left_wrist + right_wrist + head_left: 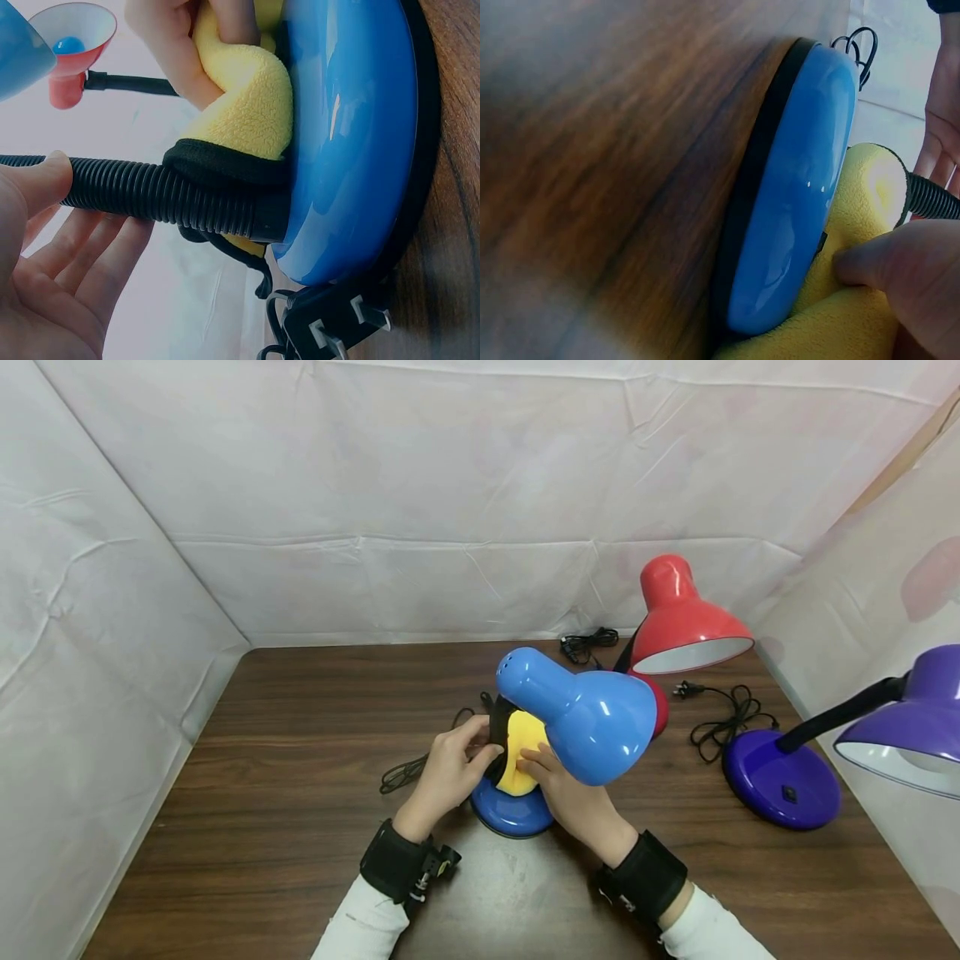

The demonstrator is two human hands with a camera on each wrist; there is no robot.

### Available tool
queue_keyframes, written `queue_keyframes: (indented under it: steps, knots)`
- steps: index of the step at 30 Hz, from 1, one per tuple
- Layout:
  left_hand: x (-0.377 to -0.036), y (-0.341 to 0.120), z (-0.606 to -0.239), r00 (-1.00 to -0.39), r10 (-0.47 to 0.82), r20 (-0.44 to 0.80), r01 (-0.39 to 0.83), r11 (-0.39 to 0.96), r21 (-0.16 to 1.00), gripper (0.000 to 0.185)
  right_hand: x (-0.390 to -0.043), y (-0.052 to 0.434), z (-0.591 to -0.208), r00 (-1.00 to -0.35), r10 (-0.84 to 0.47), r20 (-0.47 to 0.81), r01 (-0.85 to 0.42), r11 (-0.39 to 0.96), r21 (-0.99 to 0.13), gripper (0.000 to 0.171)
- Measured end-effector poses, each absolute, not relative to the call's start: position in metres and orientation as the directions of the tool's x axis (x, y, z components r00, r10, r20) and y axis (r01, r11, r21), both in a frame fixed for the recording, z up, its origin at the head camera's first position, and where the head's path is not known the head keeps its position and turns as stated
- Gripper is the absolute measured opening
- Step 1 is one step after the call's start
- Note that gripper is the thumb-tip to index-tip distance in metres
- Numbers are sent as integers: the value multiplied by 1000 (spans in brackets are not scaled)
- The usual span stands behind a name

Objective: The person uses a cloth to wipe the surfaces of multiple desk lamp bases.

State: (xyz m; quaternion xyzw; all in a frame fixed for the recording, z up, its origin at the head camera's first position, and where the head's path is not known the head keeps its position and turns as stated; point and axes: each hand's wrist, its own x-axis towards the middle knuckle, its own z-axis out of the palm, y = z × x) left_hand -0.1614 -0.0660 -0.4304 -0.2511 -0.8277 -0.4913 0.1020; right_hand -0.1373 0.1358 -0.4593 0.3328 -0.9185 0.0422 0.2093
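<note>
1. A brown wooden table point(300, 827) fills the lower half of the head view, walled on three sides by white sheeting point(420, 485)
2. A blue lamp point(577, 714) stands near the middle of the table, just in front of the person; its shade tips toward the right, and its round blue base point(510, 814) sits flat on the wood
3. A purple lamp point(885, 735) stands well to the right, its shade reaching the frame edge and its base point(783, 777) resting on the table
4. A red lamp point(682, 618) stands behind the blue one, its shade facing right and downward
5. The left hand point(450, 772) curls around the blue lamp's black ribbed neck point(157, 196), thumb on one side and fingers on the other, as the left wrist view shows
6. The right hand point(566, 793) grips a yellow cloth point(521, 752) and presses it against the neck just above the base; the right wrist view shows a thumb dug into the cloth beside the base
7. The cloth has a black edge point(225, 166) that wraps against the neck where neck and base meet
8. Black cords point(723, 718) lie coiled on the table between the red and purple lamps, and another bundle point(588, 643) lies by the back wall
</note>
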Motion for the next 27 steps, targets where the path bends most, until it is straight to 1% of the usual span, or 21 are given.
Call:
queue_keyframes:
  steps: [5,11,19,22,27]
  knots:
    - [-161,-66,-430,-847,312,430,527,389,756,28,-137,136,-456,-694,-592,409,-635,771,37,22]
    - [-161,-65,-430,-852,317,418,518,393,759,28,-130,135,-453,-722,-575,385,-633,773,-33,23]
    - [-161,-66,-430,-854,316,413,515,401,758,29,-113,133,-454,-769,-569,291,-609,791,-65,32]
    - [-162,-66,-430,-858,313,408,509,404,760,28,-107,132,-454,-768,-575,281,-614,786,-72,36]
    - [-162,-66,-430,-856,313,412,512,395,763,28,-98,131,-453,-745,-601,289,-635,772,-29,38]
